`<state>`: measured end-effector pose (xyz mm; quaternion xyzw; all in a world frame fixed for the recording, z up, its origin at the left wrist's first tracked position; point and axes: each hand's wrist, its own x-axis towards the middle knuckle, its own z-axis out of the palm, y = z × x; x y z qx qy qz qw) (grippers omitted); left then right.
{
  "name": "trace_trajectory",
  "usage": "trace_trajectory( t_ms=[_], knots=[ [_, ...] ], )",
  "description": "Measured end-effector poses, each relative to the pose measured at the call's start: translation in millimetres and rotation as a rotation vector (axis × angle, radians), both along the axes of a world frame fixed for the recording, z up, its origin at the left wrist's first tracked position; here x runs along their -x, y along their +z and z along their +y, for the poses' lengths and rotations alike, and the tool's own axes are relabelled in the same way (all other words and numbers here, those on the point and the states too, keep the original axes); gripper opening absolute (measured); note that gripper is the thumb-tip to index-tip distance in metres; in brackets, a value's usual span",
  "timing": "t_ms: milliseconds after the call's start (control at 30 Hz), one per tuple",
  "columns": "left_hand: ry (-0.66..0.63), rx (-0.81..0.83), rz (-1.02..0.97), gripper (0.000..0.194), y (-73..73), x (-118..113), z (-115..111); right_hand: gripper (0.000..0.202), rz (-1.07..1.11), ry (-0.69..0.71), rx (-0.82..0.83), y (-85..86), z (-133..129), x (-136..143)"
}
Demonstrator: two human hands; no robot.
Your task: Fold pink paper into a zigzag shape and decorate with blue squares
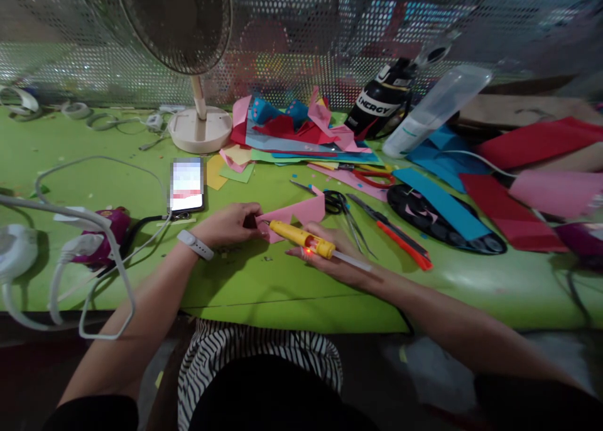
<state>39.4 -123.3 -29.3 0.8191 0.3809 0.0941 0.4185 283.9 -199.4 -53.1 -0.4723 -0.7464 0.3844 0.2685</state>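
A yellow hot glue gun (301,237) with a clear glue stick at its rear and a glowing red light lies in the grip of my right hand (330,261). Its nozzle meets a pink paper piece (306,211) near the paper's left end. My left hand (233,225), with a white band on the wrist, pinches that left end between closed fingers. Black-handled scissors (335,201) lie just beyond my right hand. Beside them are tweezers (355,227) and a red-and-black utility knife (400,233).
Behind are a fan (200,129), a phone (187,185), paper scraps (292,129), a black bottle (379,101) and a clear plastic container (438,107). Blue paper strips (440,201) and red paper (506,211) lie right. White cables (113,255) and plugs crowd the left.
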Motion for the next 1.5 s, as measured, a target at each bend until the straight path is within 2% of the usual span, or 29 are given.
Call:
trace_trajectory(
  t_ms=[333, 567, 867, 1200, 1367, 1500],
  knots=[
    [0.002, 0.001, 0.003, 0.024, 0.0, 0.1, -0.4, 0.028, 0.026, 0.025, -0.045, -0.1, 0.7, -1.0],
    [0.0, 0.007, -0.004, 0.024, -0.9, 0.8, -0.1, 0.027, 0.104, 0.029, 0.026, -0.6, -0.7, -0.4],
    [0.0, 0.011, -0.01, 0.024, -2.1, 0.9, 0.1, 0.027, 0.002, 0.032, -0.054, -1.6, 1.0, -2.5],
    [0.0, 0.004, -0.005, 0.025, -1.9, 0.6, -0.1, 0.028, 0.058, 0.034, 0.025, 1.7, -0.6, -0.8],
    [0.01, -0.027, -0.004, 0.024, -2.6, 1.1, 0.0, 0.026, 0.002, 0.02, -0.03, 3.5, -1.2, -0.7],
    [0.008, 0.009, -0.02, 0.024, -3.3, 1.3, -0.2, 0.027, -0.005, 0.024, -0.027, 5.6, -1.1, 0.9]
  ],
)
